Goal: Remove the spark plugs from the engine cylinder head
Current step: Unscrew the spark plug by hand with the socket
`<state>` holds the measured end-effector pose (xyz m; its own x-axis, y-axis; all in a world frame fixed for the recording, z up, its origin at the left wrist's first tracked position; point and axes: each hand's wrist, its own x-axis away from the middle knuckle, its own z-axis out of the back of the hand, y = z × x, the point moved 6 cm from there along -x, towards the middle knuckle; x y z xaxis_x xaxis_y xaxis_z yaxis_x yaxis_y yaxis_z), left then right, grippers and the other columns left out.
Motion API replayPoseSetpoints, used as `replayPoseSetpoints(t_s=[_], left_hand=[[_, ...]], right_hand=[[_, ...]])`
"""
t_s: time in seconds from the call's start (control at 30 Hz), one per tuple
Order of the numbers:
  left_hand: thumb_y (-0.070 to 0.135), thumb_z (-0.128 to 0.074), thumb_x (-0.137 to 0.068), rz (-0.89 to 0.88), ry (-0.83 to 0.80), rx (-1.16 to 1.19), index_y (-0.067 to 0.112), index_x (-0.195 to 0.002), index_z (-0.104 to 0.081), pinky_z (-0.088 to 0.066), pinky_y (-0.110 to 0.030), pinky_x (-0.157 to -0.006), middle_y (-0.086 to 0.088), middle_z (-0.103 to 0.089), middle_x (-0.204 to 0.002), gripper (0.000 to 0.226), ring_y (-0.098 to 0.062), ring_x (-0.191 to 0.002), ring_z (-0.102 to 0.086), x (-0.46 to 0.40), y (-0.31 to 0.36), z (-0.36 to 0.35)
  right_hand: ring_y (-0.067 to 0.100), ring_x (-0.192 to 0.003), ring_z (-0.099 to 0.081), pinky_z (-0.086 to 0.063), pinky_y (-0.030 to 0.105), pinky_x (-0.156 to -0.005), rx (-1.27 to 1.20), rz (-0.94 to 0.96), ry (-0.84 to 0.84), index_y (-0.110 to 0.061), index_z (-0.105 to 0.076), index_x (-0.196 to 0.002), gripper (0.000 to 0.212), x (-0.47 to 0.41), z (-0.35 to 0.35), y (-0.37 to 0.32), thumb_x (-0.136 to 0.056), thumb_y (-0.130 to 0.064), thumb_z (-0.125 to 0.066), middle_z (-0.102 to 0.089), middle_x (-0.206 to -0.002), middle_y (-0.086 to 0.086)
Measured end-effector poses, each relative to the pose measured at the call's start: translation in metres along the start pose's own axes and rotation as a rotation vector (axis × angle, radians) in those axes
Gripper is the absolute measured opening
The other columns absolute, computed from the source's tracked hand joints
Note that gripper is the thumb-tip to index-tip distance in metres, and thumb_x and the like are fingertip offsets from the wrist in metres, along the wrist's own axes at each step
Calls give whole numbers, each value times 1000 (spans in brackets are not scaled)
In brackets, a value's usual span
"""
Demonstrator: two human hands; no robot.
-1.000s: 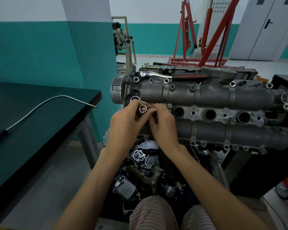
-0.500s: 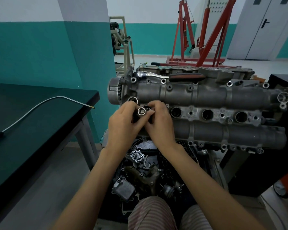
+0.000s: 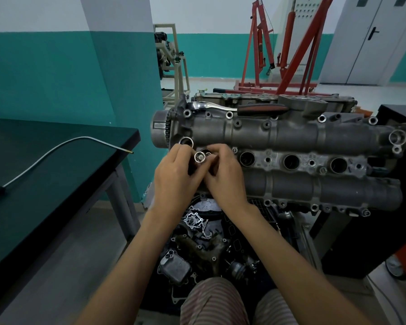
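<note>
Teal-and-white workshop walls wrap round a pale floor, so here's the layout measured off the cylinder head (image 3: pixel 291 137), nearest stuff first. Closest to the camera, below the head, are striped trouser knees (image 3: pixel 211 301). Just past them a dark pile of loose parts (image 3: pixel 197 249) sits on the floor: greasy castings, a ribbed boxy cooler thing and a bit of chain.

Both forearms come up over that pile and block the head's lower left corner. The left hand (image 3: pixel 174 181) has its fingers curled round a shiny metal socket (image 3: pixel 199 157), open end facing the camera. The right hand (image 3: pixel 227 177) has its fingers bunched and pinching at the same socket from the other side. They're right over the leftmost plug well, so I can't tell if a plug is in there.

Right of the hands, three round dark plug wells (image 3: pixel 291 161) sit in a row between two long rounded cast-metal humps, dull grey and grimy.

Left of the head is a dark tabletop (image 3: pixel 56 184) carrying a thin bent metal tube (image 3: pixel 56 146).

Along the head's far edge lies a chrome ratchet (image 3: pixel 232 107) with a red-and-black grip. Behind that stands a red engine hoist (image 3: pixel 291 55), with grey double doors (image 3: pixel 373 38) to its right.
</note>
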<state>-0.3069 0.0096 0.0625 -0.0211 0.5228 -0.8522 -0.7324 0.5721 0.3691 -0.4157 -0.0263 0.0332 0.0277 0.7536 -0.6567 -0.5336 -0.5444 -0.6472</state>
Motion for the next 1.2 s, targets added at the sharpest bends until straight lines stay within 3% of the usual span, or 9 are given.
replayPoseSetpoints(t_s=[0.1, 0.2, 0.4, 0.5, 0.7, 0.87, 0.97, 1.03, 1.2], left_hand=[[34, -58, -85, -55, -18, -17, 4, -85, -60, -43, -29, -54, -5, -57, -79, 30, -20, -63, -54, 0, 3, 1], [27, -57, -87, -128, -59, -27, 5, -102, -64, -46, -29, -59, -4, -61, -87, 27, -18, -70, -58, 2, 4, 0], [26, -56, -86, -3, -12, -34, 6, -82, -58, -33, -20, -56, 0, -54, -72, 20, -15, -60, -47, 1, -1, -1], [30, -56, -86, -19, 1, -57, 5, -77, -54, -36, -26, -53, -4, -55, -70, 26, -20, -57, -49, 1, 2, -2], [26, -56, -88, -72, -37, -36, 7, -107, -65, -44, -25, -67, -2, -67, -91, 29, -14, -77, -59, 1, 0, -2], [22, -62, -86, 35, -16, -38, 6, -79, -57, -38, -27, -54, -1, -59, -67, 18, -19, -57, -52, 0, 0, -2], [26, -63, -84, 43, -1, -63, 4, -70, -51, -35, -29, -49, -3, -52, -58, 29, -22, -50, -46, -1, 3, -2], [26, -64, -85, 16, -6, -54, 4, -77, -56, -37, -27, -54, -3, -58, -65, 24, -21, -56, -50, 0, 4, -1], [17, -58, -88, -72, -49, -47, 4, -107, -62, -30, -16, -64, -2, -66, -82, 24, -11, -72, -48, 0, 3, 1]], right_hand=[[6, -78, -49, -39, 17, -66, -49, 32, 12, -8, -56, -92, 8, 1, 2, -2, -85, -8, -59, -55, -87, -3], [6, -84, -51, -39, 15, -72, -56, 94, 4, -6, -58, -98, 14, 2, 3, -5, -86, -2, -54, -59, -93, 2], [10, -90, -54, -43, 18, -78, -33, 76, 5, -8, -54, -115, 27, 2, 1, -3, -88, -8, -55, -59, -102, 4], [4, -73, -50, -44, 21, -66, -78, -13, 30, -11, -54, -99, 15, 1, 1, 2, -85, -14, -60, -55, -87, -3], [2, -81, -50, -39, 8, -73, -63, 97, 29, -6, -60, -99, 14, 3, 4, -4, -86, -4, -56, -56, -91, -4], [6, -86, -51, -40, 14, -76, -42, 104, 24, -7, -58, -114, 28, 2, 2, -4, -87, -7, -55, -59, -98, 2], [5, -75, -50, -42, 18, -67, -80, 27, 40, -11, -57, -100, 15, 2, 2, 1, -85, -12, -60, -56, -89, -3], [7, -72, -50, -41, 19, -64, -70, 58, 37, -8, -56, -90, 4, 2, 3, -1, -86, -9, -58, -56, -83, -1], [6, -91, -53, -42, 15, -80, -50, 144, 8, -8, -61, -108, 21, 2, 3, -6, -88, -4, -53, -62, -100, 3]])
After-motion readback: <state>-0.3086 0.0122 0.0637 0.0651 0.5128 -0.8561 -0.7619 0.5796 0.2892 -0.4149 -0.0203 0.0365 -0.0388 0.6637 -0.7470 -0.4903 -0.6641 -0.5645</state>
